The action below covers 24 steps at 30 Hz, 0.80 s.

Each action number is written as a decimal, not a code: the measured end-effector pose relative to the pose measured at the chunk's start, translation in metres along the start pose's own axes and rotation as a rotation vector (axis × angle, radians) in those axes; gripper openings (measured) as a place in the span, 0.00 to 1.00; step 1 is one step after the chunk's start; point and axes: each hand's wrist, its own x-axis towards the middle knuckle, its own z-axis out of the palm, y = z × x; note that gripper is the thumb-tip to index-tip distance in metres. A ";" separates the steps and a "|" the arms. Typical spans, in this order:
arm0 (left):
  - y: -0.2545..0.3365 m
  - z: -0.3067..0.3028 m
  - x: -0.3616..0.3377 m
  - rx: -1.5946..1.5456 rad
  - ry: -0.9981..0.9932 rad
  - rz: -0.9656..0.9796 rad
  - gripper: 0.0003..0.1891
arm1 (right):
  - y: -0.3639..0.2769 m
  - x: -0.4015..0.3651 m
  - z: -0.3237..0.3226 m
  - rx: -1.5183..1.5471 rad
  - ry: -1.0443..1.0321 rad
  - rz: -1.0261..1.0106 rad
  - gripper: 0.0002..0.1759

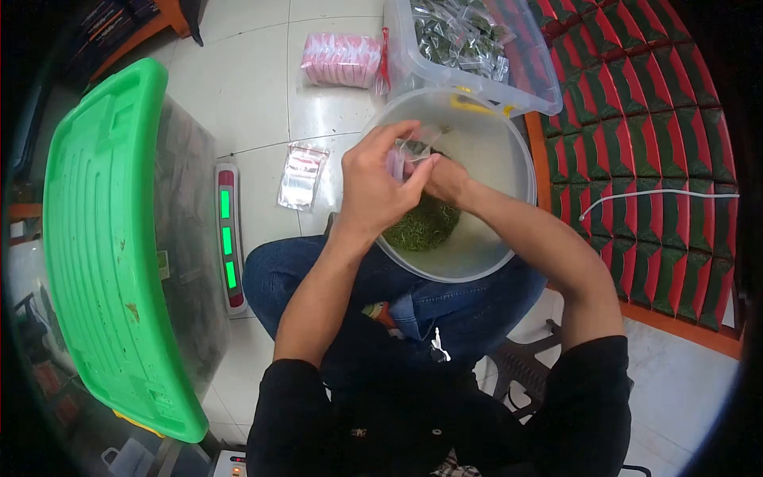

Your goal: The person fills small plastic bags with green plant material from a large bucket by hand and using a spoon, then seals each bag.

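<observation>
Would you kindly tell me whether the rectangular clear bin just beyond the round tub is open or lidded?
It is open: no lid covers the clear bin, and small plastic packets show inside it.

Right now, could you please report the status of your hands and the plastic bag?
Left hand holding plastic bag; right hand at bag, fingers partly hidden. Green leaves below. Possible snag: tub rim under right forearm.

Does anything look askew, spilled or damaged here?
No clear spill or damage. Slightly odd: a white cable trails loosely across the red-and-green packets, and a brown mark stands out on the otherwise plain green lid.
</observation>
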 end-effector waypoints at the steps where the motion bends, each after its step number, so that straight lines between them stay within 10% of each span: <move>1: 0.000 0.003 0.002 0.082 0.048 0.058 0.25 | -0.014 -0.015 -0.016 0.047 -0.083 0.014 0.16; 7: 0.008 0.003 -0.001 0.005 -0.010 -0.051 0.26 | -0.080 -0.040 -0.098 0.436 -0.305 0.322 0.15; 15: 0.005 -0.001 0.000 -0.115 -0.036 -0.045 0.32 | -0.057 -0.059 -0.112 1.502 0.062 0.650 0.18; 24: 0.025 0.001 -0.004 0.009 -0.030 -0.025 0.31 | -0.063 -0.098 -0.158 1.485 0.442 0.698 0.17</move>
